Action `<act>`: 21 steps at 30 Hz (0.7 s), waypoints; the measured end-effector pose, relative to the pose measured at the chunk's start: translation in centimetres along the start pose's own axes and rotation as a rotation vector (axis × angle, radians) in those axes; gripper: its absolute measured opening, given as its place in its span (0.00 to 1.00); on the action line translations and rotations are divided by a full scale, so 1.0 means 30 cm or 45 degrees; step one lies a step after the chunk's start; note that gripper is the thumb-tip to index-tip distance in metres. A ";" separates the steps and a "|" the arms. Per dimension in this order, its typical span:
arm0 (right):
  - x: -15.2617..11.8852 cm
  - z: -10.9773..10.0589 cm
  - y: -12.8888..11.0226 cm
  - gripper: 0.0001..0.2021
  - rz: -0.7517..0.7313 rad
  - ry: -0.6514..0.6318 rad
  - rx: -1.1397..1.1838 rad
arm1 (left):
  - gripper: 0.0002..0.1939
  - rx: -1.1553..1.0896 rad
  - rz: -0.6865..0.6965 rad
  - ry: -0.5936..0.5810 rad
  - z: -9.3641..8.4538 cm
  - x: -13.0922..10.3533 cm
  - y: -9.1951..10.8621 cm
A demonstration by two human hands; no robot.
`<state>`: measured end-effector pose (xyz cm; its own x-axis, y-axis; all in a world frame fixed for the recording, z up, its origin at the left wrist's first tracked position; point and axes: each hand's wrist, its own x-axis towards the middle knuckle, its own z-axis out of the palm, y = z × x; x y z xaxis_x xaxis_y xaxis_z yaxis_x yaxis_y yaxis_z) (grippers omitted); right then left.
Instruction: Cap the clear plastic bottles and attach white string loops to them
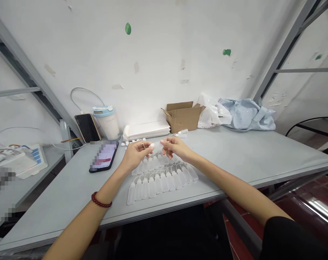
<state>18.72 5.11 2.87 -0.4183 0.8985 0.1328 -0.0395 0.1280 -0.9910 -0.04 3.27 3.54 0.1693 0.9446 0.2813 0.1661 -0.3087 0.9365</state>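
Over the middle of the grey table, my left hand (137, 154) pinches the white cap (152, 145) of a small clear bottle, with a thin white loop by the fingers. The bottle's translucent body (158, 146) is between the fingers of my right hand (176, 147). Below both hands, several capped translucent bottles with thin white loops lie side by side in a front row (160, 183). Another row (149, 164) lies behind it, partly hidden by my hands. Small white caps (124, 143) are scattered just behind my left hand.
A lit phone (104, 156) lies left of the bottles. Behind it stand another phone (87, 128) and a blue-lidded cup (107, 122). A white stack (147, 130), an open cardboard box (183, 117), a white plastic bag (211, 112) and blue cloth (245, 113) line the wall side of the table (242, 159).
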 end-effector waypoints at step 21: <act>-0.001 -0.006 -0.006 0.10 -0.312 0.100 -0.018 | 0.19 -0.250 -0.323 -0.094 -0.020 0.003 0.020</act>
<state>18.91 5.14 3.04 -0.3262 0.8696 0.3705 -0.1183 0.3513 -0.9287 -0.52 3.23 4.24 0.2175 0.9758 0.0244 0.0224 -0.0300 0.9993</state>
